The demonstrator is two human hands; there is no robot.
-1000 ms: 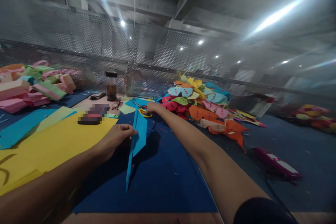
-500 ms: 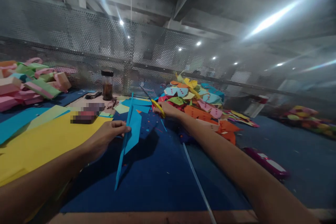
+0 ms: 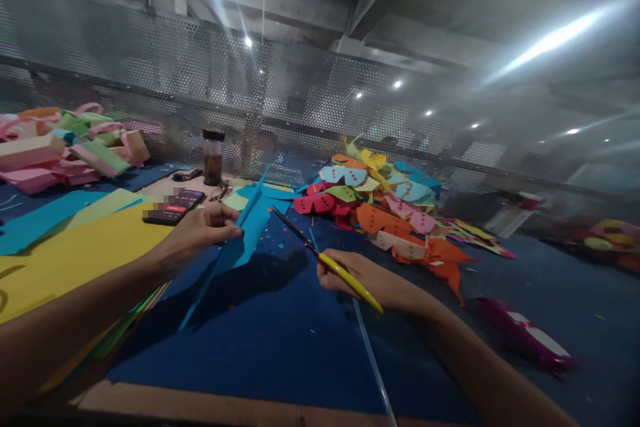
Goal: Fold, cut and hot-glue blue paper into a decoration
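Between its thumb and fingers, my left hand [image 3: 213, 225] pinches a folded piece of blue paper [image 3: 247, 233], held tilted above the dark blue table cover. My right hand [image 3: 360, 277] is closed around a pair of scissors [image 3: 345, 275] with yellow handles. The dark blades point up and left toward the blue paper and are apart from it. Below the right hand, a thin pale rod [image 3: 373, 353] runs to the table's front edge. Small coloured paper scraps lie on the cover behind the blue paper.
Cut paper shapes with punched holes [image 3: 390, 207] are heaped at the back right. A purple case [image 3: 525, 337] lies further right. At left are yellow sheets [image 3: 85, 247], a phone [image 3: 173, 208], a lidded jar [image 3: 213, 159] and folded pink and green paper pieces [image 3: 75, 147]. A perforated metal screen [image 3: 175, 73] stands behind.
My right hand has drawn the scissors back toward me, away from the table's far side. The blue paper has tilted further in my left hand. The view has shifted slightly.
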